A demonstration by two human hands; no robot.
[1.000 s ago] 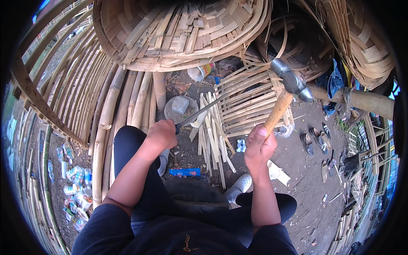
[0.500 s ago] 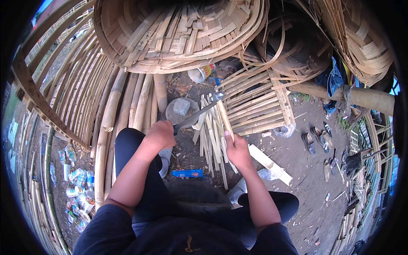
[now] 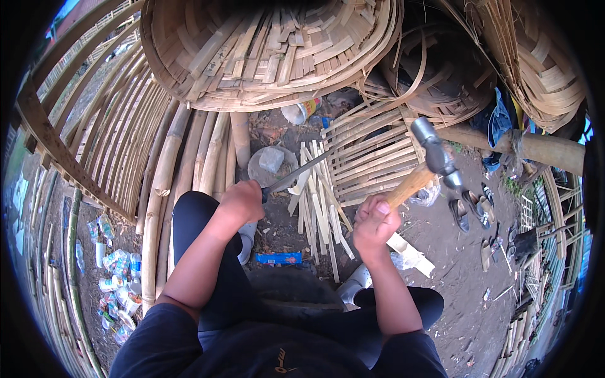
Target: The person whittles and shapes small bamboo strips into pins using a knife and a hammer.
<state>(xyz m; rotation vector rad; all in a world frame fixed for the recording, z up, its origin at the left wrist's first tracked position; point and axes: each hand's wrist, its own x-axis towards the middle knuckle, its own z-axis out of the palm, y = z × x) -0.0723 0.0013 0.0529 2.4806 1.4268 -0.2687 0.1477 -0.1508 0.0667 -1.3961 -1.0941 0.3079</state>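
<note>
My left hand [image 3: 241, 201] is closed round the dark handle of a long knife [image 3: 296, 172], whose blade points away and to the right over a pile of pale bamboo strips [image 3: 317, 217]. In my right hand [image 3: 376, 222] is a hammer [image 3: 411, 185] with a wooden handle and a steel head, held up to the right, apart from the blade. Left of the strips, a whitish block [image 3: 271, 160] rests on a round base. A slatted bamboo panel [image 3: 372, 165] lies beyond the strips.
A large woven bamboo basket [image 3: 271, 82] hangs over the far side. Bamboo poles [image 3: 167, 157] lie along my left, with plastic bottles and cups [image 3: 120, 277] beyond them. A split bamboo piece [image 3: 413, 257] is by my right foot; shoes [image 3: 472, 205] stand farther right.
The hammer has swung up and right, away from the knife's far end, and my right hand has moved with it. My left hand and the knife have barely shifted.
</note>
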